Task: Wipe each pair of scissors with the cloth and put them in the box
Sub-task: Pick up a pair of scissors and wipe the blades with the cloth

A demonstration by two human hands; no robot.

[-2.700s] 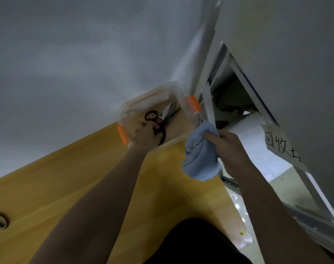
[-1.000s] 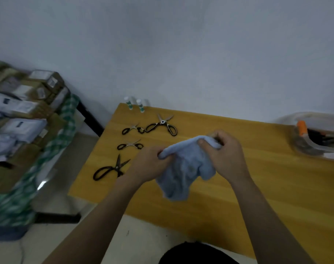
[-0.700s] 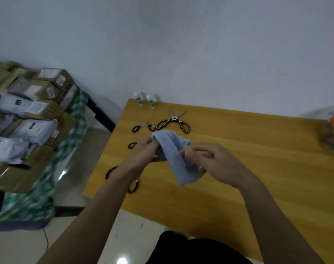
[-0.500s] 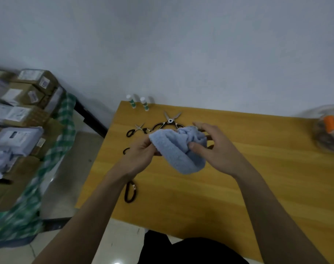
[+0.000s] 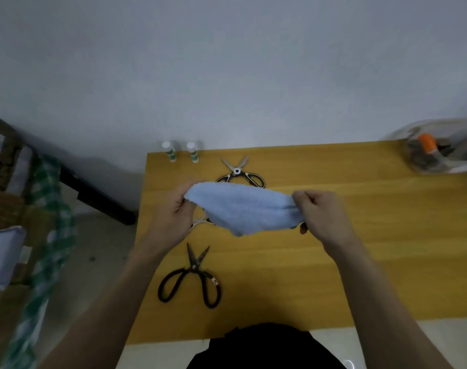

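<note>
We stretch a pale blue terry cloth between left hand and right hand, both pinching it above the yellow wooden table. Black-handled scissors lie at seven o'clock; the clear plastic box sits at two o'clock.

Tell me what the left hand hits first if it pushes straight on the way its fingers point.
Likely the silver scissors beyond the cloth that the left hand holds; depth is unclear, so it may pass above them.
</note>
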